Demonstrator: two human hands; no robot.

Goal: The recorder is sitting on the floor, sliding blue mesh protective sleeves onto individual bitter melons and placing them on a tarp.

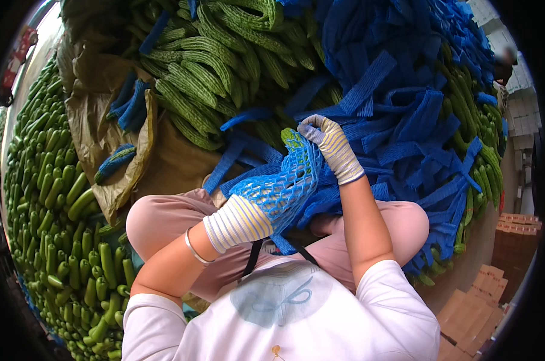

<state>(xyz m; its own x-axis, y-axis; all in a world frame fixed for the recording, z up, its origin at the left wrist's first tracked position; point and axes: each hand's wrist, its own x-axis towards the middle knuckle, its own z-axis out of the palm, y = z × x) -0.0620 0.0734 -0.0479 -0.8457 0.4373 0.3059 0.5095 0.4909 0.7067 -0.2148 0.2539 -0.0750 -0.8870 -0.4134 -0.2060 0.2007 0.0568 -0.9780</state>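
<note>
A stretched blue foam net sleeve (271,191) covers my left hand (248,210), whose striped glove shows through the mesh. Inside the sleeve my left hand is closed round a green bitter gourd (292,139). The gourd's bumpy tip pokes out at the far end; most of its body is under the net. My right hand (335,144), also in a striped glove, has its fingers curled in a pinch on the sleeve's edge beside that tip. Both hands are in front of my crossed legs.
Ahead lies a heap of bare bitter gourds (194,72). Flat blue net sleeves (404,132) are piled to the right. Several net-wrapped gourds (116,161) rest on brown paper (98,108) at left, beside many smooth green vegetables (62,204). Cardboard boxes (471,313) stand at lower right.
</note>
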